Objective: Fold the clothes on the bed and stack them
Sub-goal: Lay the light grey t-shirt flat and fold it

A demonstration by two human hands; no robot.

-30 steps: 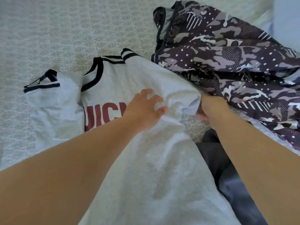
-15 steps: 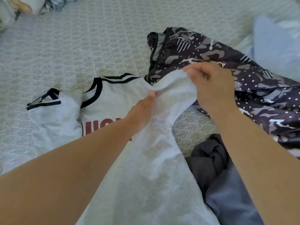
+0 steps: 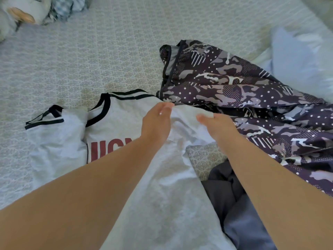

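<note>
**Squaring the right shoulder of the grey shirt**

At the far left a soft toy (image 3: 19,13) and some checked cloth (image 3: 66,8) lie on the bed (image 3: 108,51), whose pale patterned cover runs across the whole view. Nearer, the shirt (image 3: 59,141) lies face up, its left sleeve spread flat, dark trim at cuff and collar, red letters partly under our forearm.

Our left hand (image 3: 155,123) rests on the shirt near the collar, fingers straight and together; its grip is open and holds nothing. Our right hand (image 3: 219,126) lies on the shirt's right shoulder, where the cloth is bunched and folded over. Its fingers look loosely extended, but we cannot tell whether the thumb underneath pinches the fabric.

To do this step well, we judge we should pin the chest with the left hand and draw the right sleeve outward until it mirrors the left, smoothing creases before any fold. The risk is dragging the camouflage garment (image 3: 234,91), which touches the shirt's right shoulder.

To the right, a dark grey garment (image 3: 223,186) is crumpled near us, and a pale blue cloth (image 3: 297,60) sits far right. Nothing looks folded yet.
</note>
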